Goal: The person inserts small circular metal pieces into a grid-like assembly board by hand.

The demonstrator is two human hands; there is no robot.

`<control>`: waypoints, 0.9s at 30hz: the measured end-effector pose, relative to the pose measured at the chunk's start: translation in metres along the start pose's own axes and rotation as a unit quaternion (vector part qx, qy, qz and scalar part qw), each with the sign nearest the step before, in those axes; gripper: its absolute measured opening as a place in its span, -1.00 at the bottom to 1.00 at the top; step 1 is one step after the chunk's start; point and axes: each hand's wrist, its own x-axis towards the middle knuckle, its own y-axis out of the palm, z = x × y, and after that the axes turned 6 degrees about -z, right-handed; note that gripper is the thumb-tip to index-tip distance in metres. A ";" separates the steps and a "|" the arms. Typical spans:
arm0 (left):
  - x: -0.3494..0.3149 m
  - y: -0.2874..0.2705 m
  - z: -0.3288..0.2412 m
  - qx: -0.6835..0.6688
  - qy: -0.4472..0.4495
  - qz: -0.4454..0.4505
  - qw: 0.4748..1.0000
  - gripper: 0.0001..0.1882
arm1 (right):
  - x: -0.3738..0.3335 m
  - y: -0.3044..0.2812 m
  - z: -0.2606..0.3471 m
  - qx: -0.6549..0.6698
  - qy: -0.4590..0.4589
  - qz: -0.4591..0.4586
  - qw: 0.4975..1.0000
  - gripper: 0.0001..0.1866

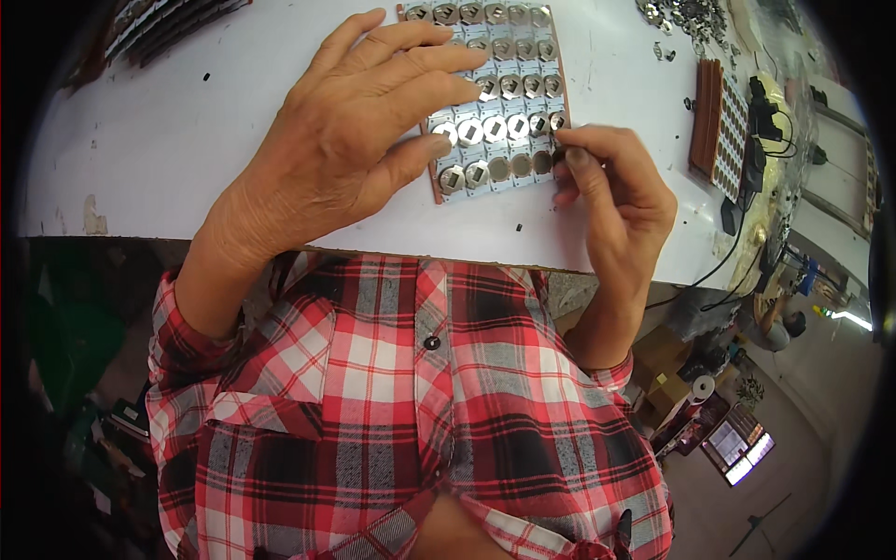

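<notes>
A tray-like panel point(505, 68) with rows of small pale sections lies on the white table in front of me. Round metal clips point(469, 130) sit in most of its places, while several near-row places point(499, 169) show flat dull discs. Spread over the panel's left side is my left hand point(350, 126), fingers stretched and thumb by the lower left rows. My right hand point(611, 177) is at the panel's right edge, thumb and forefinger pinched together. Something small and dark shows at those fingertips, too hidden to name.
Loose metal clips point(686, 19) lie heaped at the far right of the white table point(224, 121). A stack of similar panels point(717, 131) stands at the right beside black cables point(770, 121). More stacked panels point(168, 23) are at the far left. The table's front edge runs close to me.
</notes>
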 end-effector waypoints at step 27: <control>0.004 -0.013 -0.001 -0.034 0.002 0.031 0.999 -0.46 | -0.020 0.022 0.024 -0.033 -0.066 0.034 0.997 -0.78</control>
